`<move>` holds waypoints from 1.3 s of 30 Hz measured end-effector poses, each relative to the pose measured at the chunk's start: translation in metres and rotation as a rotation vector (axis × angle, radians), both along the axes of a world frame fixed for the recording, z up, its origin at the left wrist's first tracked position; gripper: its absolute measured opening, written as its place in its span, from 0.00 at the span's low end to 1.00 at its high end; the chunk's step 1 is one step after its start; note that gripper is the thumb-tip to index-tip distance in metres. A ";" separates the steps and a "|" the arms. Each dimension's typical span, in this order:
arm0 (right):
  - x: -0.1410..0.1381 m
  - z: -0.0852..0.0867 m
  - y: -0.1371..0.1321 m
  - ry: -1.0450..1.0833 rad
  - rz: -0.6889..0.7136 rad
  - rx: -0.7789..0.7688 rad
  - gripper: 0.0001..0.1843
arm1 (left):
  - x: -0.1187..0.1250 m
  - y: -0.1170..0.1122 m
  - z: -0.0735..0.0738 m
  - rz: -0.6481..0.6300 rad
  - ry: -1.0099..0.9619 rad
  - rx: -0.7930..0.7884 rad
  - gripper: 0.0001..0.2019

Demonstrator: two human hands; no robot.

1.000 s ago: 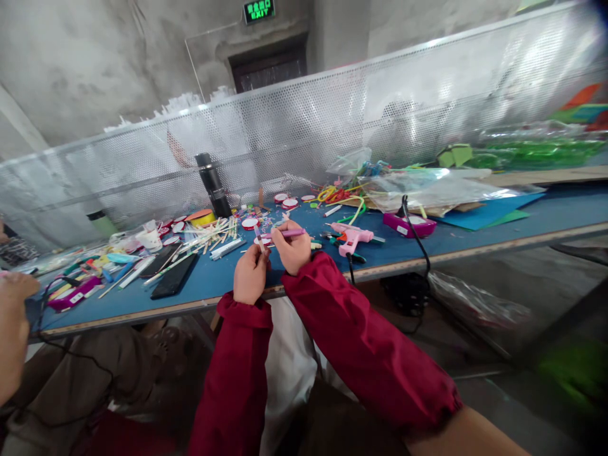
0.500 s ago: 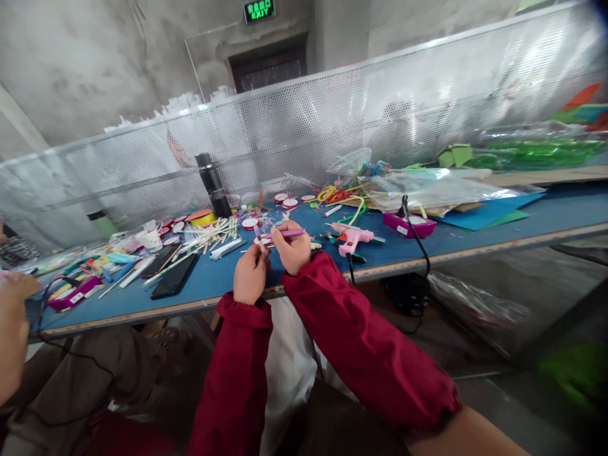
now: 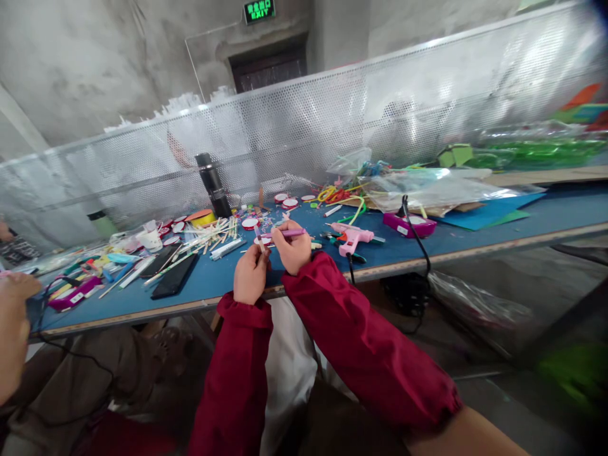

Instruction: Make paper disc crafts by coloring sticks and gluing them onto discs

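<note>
My left hand (image 3: 249,276) is closed around a short whitish stick (image 3: 258,238) that points up from its fingers. My right hand (image 3: 294,249) is closed on a thin purple pen-like tool (image 3: 287,234) held level, its tip toward the stick. Both hands hover over the near edge of the blue table (image 3: 228,278), and both arms wear dark red sleeves. A pink glue gun (image 3: 352,235) lies on the table just right of my right hand.
A black phone (image 3: 173,277), loose wooden sticks (image 3: 209,233), round red-and-white discs (image 3: 287,201), a black flask (image 3: 213,185) and plastic bags (image 3: 418,187) cover the table. A perforated metal screen (image 3: 332,120) stands behind. Another person's hand (image 3: 13,323) is at the far left.
</note>
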State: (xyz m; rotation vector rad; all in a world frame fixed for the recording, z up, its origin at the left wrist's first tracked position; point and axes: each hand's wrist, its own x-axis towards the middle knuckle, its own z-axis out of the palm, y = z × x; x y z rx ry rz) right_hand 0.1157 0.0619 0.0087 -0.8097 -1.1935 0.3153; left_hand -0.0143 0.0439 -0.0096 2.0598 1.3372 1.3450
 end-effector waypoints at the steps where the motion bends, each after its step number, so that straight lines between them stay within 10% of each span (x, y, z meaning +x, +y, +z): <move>1: 0.000 0.000 0.000 0.001 0.010 0.007 0.14 | 0.000 0.000 0.000 -0.005 -0.001 0.001 0.11; 39: -0.002 -0.002 0.002 0.003 0.068 0.015 0.14 | 0.000 -0.001 0.000 -0.024 -0.024 -0.016 0.11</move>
